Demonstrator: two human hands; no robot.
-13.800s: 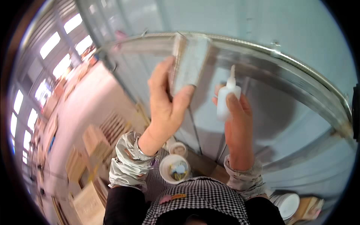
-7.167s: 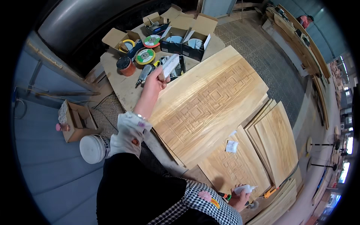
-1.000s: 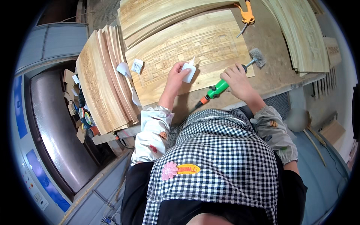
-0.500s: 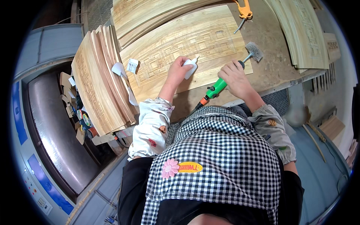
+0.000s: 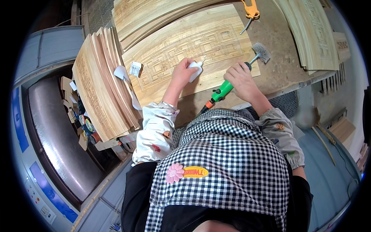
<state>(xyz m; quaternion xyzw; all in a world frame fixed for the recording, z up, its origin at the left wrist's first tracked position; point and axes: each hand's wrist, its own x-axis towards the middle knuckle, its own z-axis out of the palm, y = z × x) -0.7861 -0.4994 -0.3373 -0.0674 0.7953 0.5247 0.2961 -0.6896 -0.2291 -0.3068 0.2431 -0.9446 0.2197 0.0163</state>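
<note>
Black-and-white checked apron (image 5: 228,154) over a black top, with a pink flower patch and a yellow oval badge. Pale, gathered oversleeves (image 5: 156,131) with elastic cuffs on both forearms, dotted with small prints.

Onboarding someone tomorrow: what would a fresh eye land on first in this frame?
Probably the carved wooden panel with its maze-like relief, lying flat on the workbench at top centre. On it, the left hand holds a small white squeeze bottle, while the right hand grips a green-handled wire brush. A leaning stack of similar panels stands at the left.

One head-worn fisheye view — looking steeply down, close above the desk (image 5: 270,77) and the person's own apron — edges bending outward.
</note>
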